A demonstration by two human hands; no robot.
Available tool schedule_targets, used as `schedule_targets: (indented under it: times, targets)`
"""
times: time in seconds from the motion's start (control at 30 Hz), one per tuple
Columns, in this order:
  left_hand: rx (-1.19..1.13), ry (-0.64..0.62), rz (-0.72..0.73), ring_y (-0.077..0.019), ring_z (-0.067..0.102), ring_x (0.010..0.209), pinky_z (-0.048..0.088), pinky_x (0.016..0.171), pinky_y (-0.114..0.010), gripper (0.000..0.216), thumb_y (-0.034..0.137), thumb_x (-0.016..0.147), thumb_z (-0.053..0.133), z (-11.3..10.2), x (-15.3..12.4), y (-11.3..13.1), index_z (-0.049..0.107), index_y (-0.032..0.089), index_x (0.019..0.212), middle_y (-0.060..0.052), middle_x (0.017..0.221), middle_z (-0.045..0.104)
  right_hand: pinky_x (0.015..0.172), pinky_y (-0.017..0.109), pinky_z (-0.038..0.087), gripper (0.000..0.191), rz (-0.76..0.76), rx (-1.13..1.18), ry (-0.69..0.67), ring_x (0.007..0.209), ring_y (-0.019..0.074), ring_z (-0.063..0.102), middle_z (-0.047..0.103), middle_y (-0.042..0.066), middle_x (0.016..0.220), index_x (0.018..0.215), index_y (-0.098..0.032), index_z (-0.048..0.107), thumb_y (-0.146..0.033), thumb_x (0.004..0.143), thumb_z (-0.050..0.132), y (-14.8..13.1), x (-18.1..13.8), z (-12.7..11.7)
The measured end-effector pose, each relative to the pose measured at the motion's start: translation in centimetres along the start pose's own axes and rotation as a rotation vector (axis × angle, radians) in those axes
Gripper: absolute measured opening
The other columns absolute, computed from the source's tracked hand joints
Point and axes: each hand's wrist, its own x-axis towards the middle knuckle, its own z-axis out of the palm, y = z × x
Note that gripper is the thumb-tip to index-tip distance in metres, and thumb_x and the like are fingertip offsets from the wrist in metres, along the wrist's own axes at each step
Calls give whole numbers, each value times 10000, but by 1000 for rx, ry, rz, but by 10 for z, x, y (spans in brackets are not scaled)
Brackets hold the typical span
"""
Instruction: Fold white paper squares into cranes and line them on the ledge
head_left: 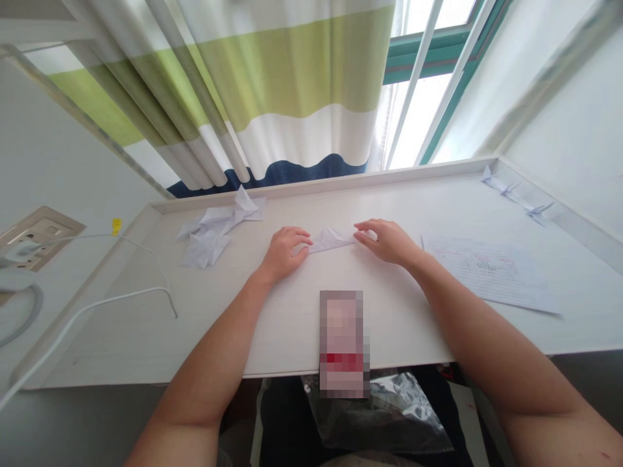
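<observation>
A folded white paper (332,240) lies on the table between my hands, with a pointed flap standing up in its middle. My left hand (286,251) has its fingers curled and closed at the paper's left end. At the right end, the thumb and fingers of my right hand (387,241) close on the paper's tip. Both ends of the paper are partly hidden by the fingers.
Several folded paper pieces (208,235) form a pile at the back left. Small folded papers (511,189) line the right edge. A written sheet (491,272) lies right, a pixelated phone-like rectangle (341,331) at the front edge, and a white cable (111,299) at left.
</observation>
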Motion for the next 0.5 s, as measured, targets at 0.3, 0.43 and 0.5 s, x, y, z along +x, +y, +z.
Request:
schedule_targets:
  times: [0.3, 0.43, 0.5]
  targets:
    - [-44, 0, -22, -300, 635, 1309, 467, 1217, -531, 197, 275, 938, 757, 16, 9, 8, 781, 254, 1133, -73, 1285, 781, 1081, 540, 508, 187, -93, 70, -16, 1155, 337, 696, 796, 108, 1190, 1105, -250, 774, -322, 951, 695, -14, 8, 29]
    - [-58, 16, 76, -282, 620, 1339, 466, 1220, -513, 59, 206, 930, 743, 10, 5, 12, 762, 260, 917, -56, 1308, 773, 1111, 528, 462, 64, -164, 89, -11, 1111, 310, 687, 784, 79, 1098, 932, -263, 725, -240, 935, 665, -15, 7, 24]
    - [-42, -33, 130, -283, 613, 1377, 439, 1237, -523, 79, 199, 936, 743, 8, 4, 17, 769, 268, 907, -39, 1320, 783, 1140, 538, 447, 87, -189, 77, -20, 1146, 310, 691, 793, 80, 1120, 917, -261, 717, -214, 941, 647, -14, 6, 22]
